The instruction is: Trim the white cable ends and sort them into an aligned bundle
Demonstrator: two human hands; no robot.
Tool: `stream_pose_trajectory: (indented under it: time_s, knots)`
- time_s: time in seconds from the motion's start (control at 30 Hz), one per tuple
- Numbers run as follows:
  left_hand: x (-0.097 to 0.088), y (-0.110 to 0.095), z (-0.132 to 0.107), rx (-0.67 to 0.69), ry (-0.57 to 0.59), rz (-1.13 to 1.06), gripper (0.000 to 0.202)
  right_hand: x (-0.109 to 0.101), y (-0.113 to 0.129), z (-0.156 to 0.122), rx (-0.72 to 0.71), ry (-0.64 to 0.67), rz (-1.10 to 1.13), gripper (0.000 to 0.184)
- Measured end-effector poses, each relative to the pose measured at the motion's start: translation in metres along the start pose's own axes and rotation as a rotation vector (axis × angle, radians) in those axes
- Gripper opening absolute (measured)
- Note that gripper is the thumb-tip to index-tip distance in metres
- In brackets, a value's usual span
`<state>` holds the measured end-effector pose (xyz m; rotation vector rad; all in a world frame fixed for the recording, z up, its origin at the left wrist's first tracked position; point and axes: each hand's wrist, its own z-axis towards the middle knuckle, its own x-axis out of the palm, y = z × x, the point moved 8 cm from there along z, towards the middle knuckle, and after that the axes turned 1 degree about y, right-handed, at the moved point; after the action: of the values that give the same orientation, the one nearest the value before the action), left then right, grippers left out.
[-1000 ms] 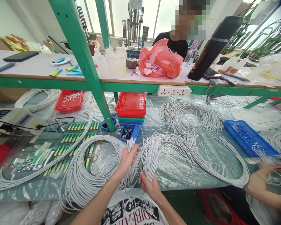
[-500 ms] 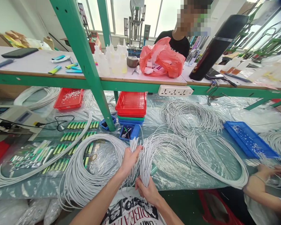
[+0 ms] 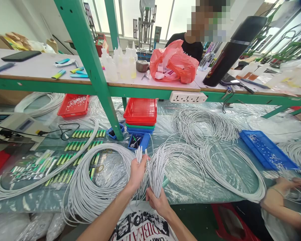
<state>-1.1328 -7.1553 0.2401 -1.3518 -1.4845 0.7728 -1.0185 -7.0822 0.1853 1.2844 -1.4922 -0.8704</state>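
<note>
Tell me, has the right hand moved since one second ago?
Yes. The right hand, gripping white cable ends, shifted slightly left, nearer under the small blue bin.

the left hand (image 3: 136,172) covers the lower part of the thin bunch of white cable ends (image 3: 139,155) it grips. below the green steel upright post (image 3: 90,63), the big coil of white cable (image 3: 90,187) runs past the tabletop's near edge. beside it, tiny parts in the small blue plastic bin (image 3: 136,141) are too small to tell.
</note>
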Motion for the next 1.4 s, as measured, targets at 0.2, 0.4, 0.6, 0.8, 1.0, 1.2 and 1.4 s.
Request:
stream_pose_trajectory:
  time_s: [0.2,0.4,0.6,0.8,1.0,1.2,1.4]
  knots:
    - [-0.004,0.002,0.001,0.031,-0.024,-0.023,0.046,-0.002,0.000,-0.001,-0.004,-0.041,-0.015,0.047]
    - [-0.007,0.001,-0.003,0.066,-0.056,0.048,0.044,0.000,-0.001,-0.004,0.020,-0.033,-0.036,0.047]
    - [0.004,-0.005,-0.014,0.003,-0.021,-0.171,0.042,-0.005,0.002,-0.005,0.004,-0.031,-0.053,0.048]
    - [0.013,0.002,-0.013,-0.129,0.051,-0.422,0.040,-0.010,0.007,-0.007,-0.041,-0.052,-0.085,0.043]
    - [0.017,0.005,-0.014,-0.200,0.088,-0.380,0.047,-0.009,0.009,-0.012,-0.064,-0.028,-0.166,0.041]
    - [0.017,0.002,-0.016,-0.224,0.079,-0.273,0.045,-0.005,0.012,-0.012,-0.053,0.005,-0.211,0.036]
    - [0.015,0.006,-0.014,-0.250,0.053,-0.303,0.046,-0.003,0.022,-0.011,-0.085,0.023,-0.216,0.032]
